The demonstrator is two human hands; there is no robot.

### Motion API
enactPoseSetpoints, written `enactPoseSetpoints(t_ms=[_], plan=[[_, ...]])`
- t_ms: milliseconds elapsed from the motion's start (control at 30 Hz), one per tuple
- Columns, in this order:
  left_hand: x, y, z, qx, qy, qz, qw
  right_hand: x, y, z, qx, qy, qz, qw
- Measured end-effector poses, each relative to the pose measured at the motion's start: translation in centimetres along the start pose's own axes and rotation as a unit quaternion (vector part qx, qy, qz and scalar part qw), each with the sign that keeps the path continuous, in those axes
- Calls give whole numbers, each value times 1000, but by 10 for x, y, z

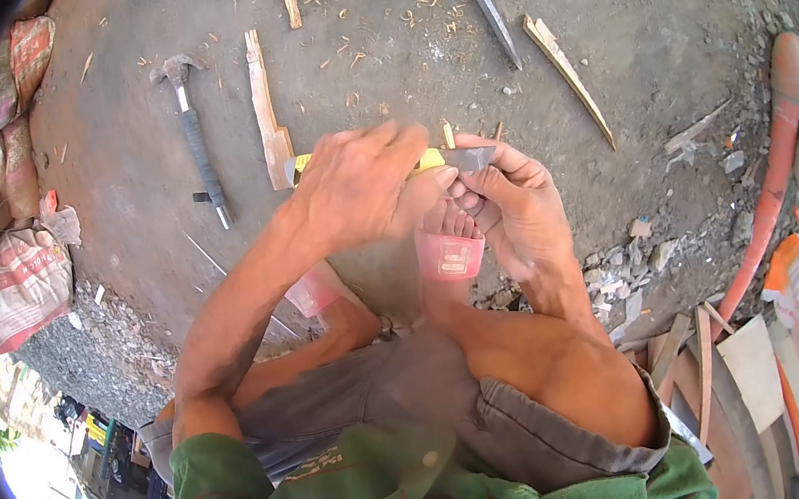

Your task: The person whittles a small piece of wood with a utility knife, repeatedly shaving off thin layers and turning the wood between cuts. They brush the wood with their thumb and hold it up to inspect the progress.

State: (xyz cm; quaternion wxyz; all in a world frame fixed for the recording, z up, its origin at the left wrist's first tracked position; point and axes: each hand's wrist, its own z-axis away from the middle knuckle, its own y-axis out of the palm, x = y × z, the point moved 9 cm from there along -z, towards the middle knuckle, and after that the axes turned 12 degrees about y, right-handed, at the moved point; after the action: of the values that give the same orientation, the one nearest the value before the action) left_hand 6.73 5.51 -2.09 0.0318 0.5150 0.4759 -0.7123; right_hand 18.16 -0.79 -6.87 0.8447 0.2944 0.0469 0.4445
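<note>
My left hand (366, 183) is closed around the yellow handle of a utility knife (430, 159), partly hidden by my fingers. Its grey blade points right and reaches my right hand (520, 208). The right hand's fingers are closed in a pinch beside the blade. A thin pale wooden stick (448, 134) shows its upper end just above the blade; its lower part is hidden behind the blade and fingers. Both hands are close together over my feet in pink sandals (452, 255).
A claw hammer (195, 145) lies left on the dirt ground. Split wood pieces (267, 115), a grey pointed metal bar (486, 8) and shavings are scattered ahead. Sacks (25, 284) stand left. An orange pipe (777, 185), rubble and boards (713, 370) are at right.
</note>
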Motion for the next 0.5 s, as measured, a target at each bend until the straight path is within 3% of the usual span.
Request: enactPoseSetpoints(t_ms=[100, 500], plan=[[0, 1, -1, -22, 41, 18, 999, 1, -2, -2, 6, -2, 11, 1000], [10, 17, -2, 7, 48, 50, 998, -5, -7, -4, -4, 27, -44, 999]])
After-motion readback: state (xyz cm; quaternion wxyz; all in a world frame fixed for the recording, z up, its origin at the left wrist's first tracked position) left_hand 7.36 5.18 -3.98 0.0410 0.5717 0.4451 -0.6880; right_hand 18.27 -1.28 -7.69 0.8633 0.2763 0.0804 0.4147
